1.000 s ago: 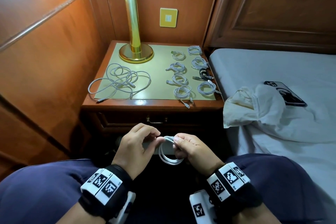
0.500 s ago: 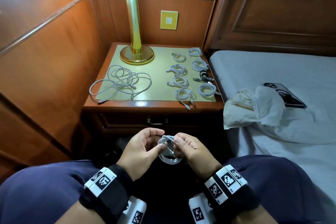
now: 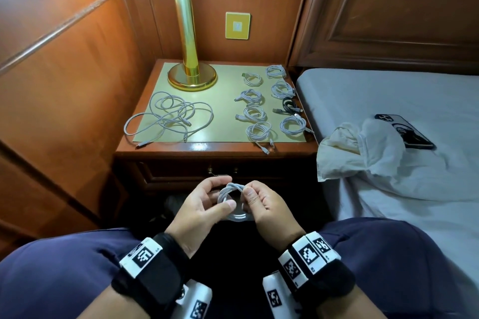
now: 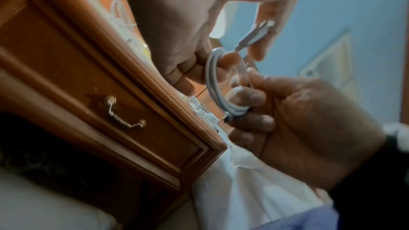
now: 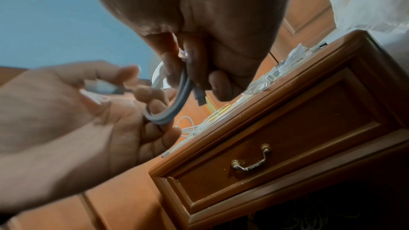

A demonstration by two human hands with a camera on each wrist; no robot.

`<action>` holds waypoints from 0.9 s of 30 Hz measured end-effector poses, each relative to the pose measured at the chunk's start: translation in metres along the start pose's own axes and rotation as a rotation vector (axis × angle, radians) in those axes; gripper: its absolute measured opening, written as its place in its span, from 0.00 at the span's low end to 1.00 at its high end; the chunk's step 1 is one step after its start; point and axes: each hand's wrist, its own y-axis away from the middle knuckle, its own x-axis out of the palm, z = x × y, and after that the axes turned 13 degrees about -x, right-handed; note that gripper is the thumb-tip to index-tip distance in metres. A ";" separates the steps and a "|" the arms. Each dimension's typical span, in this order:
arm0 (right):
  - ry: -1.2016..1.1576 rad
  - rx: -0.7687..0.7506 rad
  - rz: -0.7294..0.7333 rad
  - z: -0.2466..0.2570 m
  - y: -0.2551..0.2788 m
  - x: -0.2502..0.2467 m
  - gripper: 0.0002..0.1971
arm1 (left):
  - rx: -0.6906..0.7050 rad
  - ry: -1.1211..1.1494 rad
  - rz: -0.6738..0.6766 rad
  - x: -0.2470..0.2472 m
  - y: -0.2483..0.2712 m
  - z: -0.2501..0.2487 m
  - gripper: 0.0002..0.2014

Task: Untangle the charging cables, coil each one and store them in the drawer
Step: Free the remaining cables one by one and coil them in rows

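I hold a small white cable coil (image 3: 229, 198) between both hands, low in front of the nightstand's closed drawer (image 3: 223, 172). My left hand (image 3: 207, 204) pinches the cable's plug end (image 4: 258, 32) between thumb and fingers and has other fingers through the coil (image 4: 212, 80). Fingers of my right hand (image 3: 261, 204) are curled around the coil's other side (image 5: 177, 104). A loose tangle of white cables (image 3: 171, 116) lies on the left of the nightstand top. Several coiled cables (image 3: 255, 114) lie in two rows on the right.
A brass lamp (image 3: 190, 70) stands at the back of the nightstand. The drawer has a metal handle (image 5: 250, 161). A bed (image 3: 388, 101) with a crumpled white cloth (image 3: 363, 153) and a phone (image 3: 407, 134) is on the right; a wood panel wall (image 3: 64, 85) is on the left.
The hanging loop has become smaller and tighter, with a twist of cable now across its top. Both hands stay together in front of the drawer.
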 end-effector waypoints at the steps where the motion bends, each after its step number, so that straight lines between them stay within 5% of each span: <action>1: -0.009 0.012 -0.007 0.001 0.000 0.000 0.15 | 0.058 -0.124 -0.042 0.000 0.000 0.002 0.25; 4: -0.074 0.035 -0.046 0.002 -0.002 -0.002 0.16 | 0.217 -0.384 -0.219 -0.003 -0.001 0.002 0.13; 9: -0.212 0.144 -0.057 -0.001 -0.003 -0.003 0.14 | 0.274 -0.618 -0.413 -0.011 -0.003 0.001 0.11; 18: -0.235 0.148 -0.173 0.004 -0.009 -0.017 0.13 | 0.018 -0.355 0.048 -0.026 0.000 -0.023 0.13; 23: -0.319 0.151 -0.110 0.006 -0.004 -0.013 0.11 | 0.061 -0.472 0.042 -0.025 -0.005 -0.008 0.17; 27: -0.352 0.124 -0.021 0.012 -0.001 -0.009 0.07 | 0.075 -0.517 0.001 -0.024 -0.002 -0.006 0.09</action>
